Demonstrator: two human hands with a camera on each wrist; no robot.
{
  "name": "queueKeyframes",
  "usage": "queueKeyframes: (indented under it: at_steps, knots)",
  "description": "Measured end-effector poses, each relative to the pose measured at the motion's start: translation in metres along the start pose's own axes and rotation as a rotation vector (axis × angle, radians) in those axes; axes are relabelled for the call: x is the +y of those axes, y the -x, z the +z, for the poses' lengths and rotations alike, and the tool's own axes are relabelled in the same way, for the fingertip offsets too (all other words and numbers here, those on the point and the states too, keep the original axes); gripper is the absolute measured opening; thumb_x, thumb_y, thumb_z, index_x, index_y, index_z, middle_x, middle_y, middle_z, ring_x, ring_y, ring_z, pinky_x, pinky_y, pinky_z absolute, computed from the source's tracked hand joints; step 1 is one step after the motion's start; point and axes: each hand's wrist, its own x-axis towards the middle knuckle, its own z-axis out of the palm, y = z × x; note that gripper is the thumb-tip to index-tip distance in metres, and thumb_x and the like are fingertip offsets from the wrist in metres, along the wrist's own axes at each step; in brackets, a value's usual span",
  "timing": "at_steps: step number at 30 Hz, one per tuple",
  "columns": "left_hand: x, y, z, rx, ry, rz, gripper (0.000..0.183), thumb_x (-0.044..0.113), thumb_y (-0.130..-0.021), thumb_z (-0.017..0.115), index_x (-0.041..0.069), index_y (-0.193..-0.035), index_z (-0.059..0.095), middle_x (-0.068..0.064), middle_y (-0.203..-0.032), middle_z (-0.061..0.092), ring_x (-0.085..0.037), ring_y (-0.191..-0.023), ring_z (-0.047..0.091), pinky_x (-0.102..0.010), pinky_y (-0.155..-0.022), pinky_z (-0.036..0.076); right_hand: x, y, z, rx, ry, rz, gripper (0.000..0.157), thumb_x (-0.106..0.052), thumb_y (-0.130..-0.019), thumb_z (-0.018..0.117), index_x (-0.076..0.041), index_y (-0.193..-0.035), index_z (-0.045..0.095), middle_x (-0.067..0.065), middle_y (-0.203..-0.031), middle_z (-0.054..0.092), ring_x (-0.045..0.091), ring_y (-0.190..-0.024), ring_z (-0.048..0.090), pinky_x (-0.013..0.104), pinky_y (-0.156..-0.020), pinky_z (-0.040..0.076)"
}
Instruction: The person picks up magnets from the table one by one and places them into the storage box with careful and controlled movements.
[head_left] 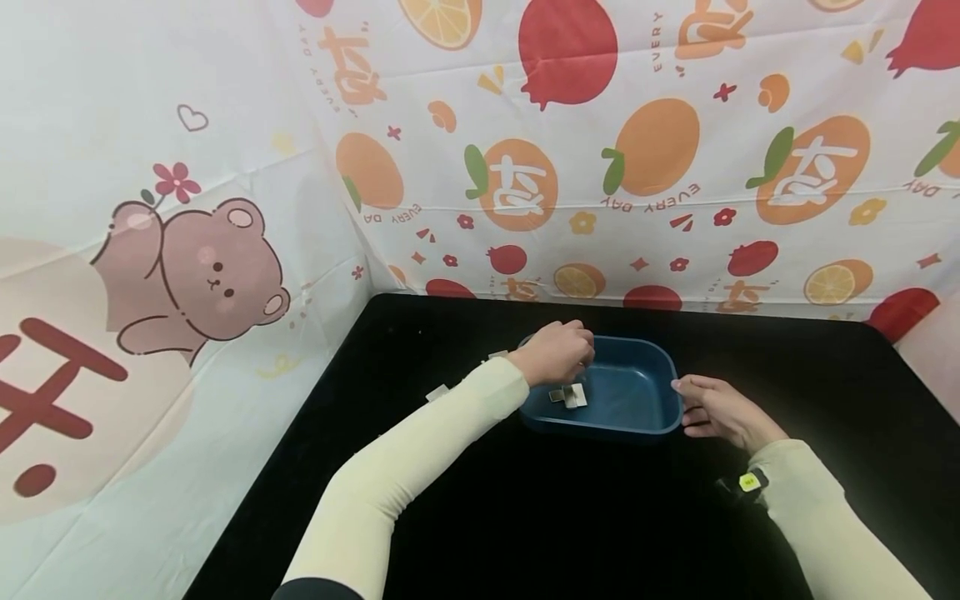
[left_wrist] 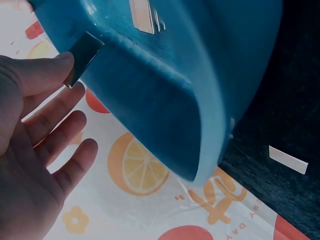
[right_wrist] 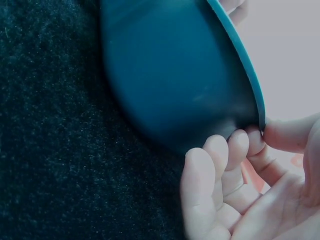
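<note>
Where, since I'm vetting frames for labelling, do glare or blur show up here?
Head view: fairly sharp, soft sheen on the floor of the blue tray; left wrist view: bluish cast, bright glare inside the tray; right wrist view: tray's outer edge blurred, pale background washed out at upper right.

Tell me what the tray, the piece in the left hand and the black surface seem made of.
Tray: likely plastic, smooth and slightly glossy, with soft highlights and rounded corners.
Piece: perhaps metal or glossy plastic; thin, flat, with a bright edge.
Black surface: probably fabric, matte, its speckled texture showing up close.
</note>
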Motion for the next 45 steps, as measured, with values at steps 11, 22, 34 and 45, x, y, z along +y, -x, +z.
queueKeyframes:
  at_steps: [11,22,34,45]
  knots:
    - [0.001,-0.002,0.001,-0.018,-0.023,0.003,0.018,0.026,-0.089,0.057,0.021,-0.099,0.071,0.004,-0.112,0.061,-0.014,-0.1,0.048,-0.029,-0.081,0.046,0.0,-0.001,-0.001,-0.003,0.007,-0.002,0.029,-0.048,-0.088,0.052,-0.019,-0.09,0.054,-0.003,-0.074,0.056,0.01,-0.065,0.059,0.031,-0.066,0.055]
    - [0.004,-0.005,-0.001,-0.043,-0.019,-0.004,0.017,0.025,-0.089,0.057,0.022,-0.097,0.071,0.005,-0.109,0.061,-0.013,-0.1,0.047,-0.03,-0.081,0.045,0.001,0.0,0.001,0.006,0.002,0.006,0.03,-0.048,-0.088,0.052,-0.018,-0.091,0.054,-0.003,-0.074,0.057,0.01,-0.065,0.059,0.031,-0.065,0.055]
    - [0.001,-0.005,0.001,-0.01,0.011,-0.01,0.017,0.026,-0.09,0.055,0.022,-0.097,0.071,0.006,-0.107,0.062,-0.013,-0.097,0.049,-0.03,-0.081,0.045,0.0,-0.001,0.001,0.0,0.005,-0.002,0.029,-0.047,-0.088,0.052,-0.018,-0.087,0.053,-0.003,-0.073,0.056,0.01,-0.065,0.059,0.031,-0.065,0.055]
    - [-0.015,0.007,0.004,-0.036,0.048,-0.042,0.015,0.024,-0.089,0.056,0.023,-0.094,0.07,0.006,-0.104,0.062,-0.014,-0.096,0.051,-0.031,-0.078,0.046,0.0,-0.001,-0.001,-0.008,0.0,0.004,0.028,-0.047,-0.089,0.051,-0.019,-0.089,0.053,-0.004,-0.074,0.056,0.01,-0.065,0.059,0.032,-0.065,0.055]
